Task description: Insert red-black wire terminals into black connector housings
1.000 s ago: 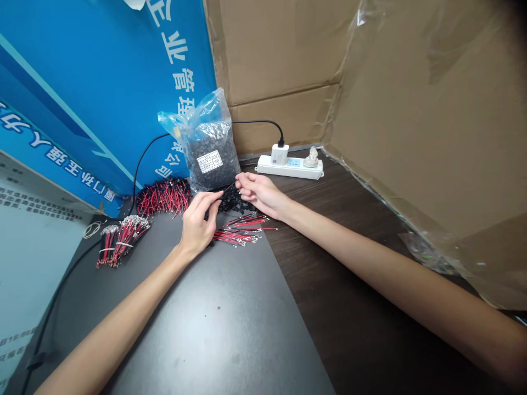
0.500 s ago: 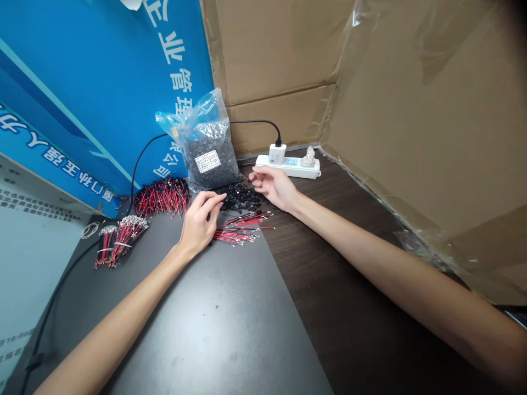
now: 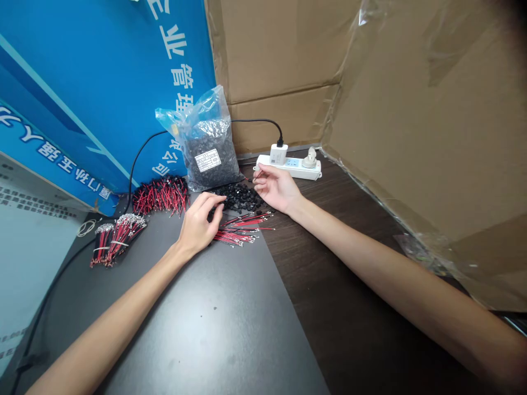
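Head view: At a desk, left hand and right hand flank a spill of black pieces.
Left fingers: Thumb and forefinger sit narrowly apart beside the pieces; whether anything lies between them cannot be told.
Right fingers: Curled, tips close together near the strip; a thin reddish thing seems to show there, too small to confirm.
Latest shift: The hands stand farther apart than a second ago, the right drawn toward the strip, the left pinch loosened.
Meaning: Joint handling appears broken off, each hand now on its own.
Loose wires: Red-and-black wires fan out just right of the left hand.
Desk left: Two tied bundles lie in front of a wire heap.
Behind: A labelled bag stands full of dark pieces.
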Available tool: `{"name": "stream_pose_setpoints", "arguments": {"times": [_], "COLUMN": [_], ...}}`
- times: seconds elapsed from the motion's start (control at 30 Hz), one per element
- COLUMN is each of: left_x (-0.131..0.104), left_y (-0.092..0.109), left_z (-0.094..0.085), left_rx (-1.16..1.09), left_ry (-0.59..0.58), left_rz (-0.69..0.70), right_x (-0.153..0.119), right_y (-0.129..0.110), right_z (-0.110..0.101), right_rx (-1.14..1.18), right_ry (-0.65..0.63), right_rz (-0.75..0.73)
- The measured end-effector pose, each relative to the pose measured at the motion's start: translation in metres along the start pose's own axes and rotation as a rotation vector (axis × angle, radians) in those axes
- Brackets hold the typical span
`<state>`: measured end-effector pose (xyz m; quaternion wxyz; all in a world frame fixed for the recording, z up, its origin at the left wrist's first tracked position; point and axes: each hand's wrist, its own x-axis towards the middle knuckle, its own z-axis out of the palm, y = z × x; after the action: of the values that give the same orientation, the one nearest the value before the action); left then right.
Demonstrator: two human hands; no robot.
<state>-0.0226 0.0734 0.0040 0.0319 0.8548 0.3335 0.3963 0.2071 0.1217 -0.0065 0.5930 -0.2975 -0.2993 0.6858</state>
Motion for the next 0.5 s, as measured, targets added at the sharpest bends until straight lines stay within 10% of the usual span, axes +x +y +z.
{"name": "stream_pose_setpoints", "arguments": {"times": [0.2, 0.5], "left_x": [0.001, 0.002], "left_y": [0.0, 0.001], "left_z": [-0.002, -0.004], "left_rx": [0.01, -0.012], "left_ry": [0.016, 0.04], "left_rz": [-0.032, -0.059], "right_x": [0.006, 0.011], "right_y": [-0.005, 0.013], "right_z": [0.002, -0.002], "right_rx": [-0.077, -0.155], "right_ry": [-0.073, 0.229], "right_rz": [-0.163, -0.258]}}
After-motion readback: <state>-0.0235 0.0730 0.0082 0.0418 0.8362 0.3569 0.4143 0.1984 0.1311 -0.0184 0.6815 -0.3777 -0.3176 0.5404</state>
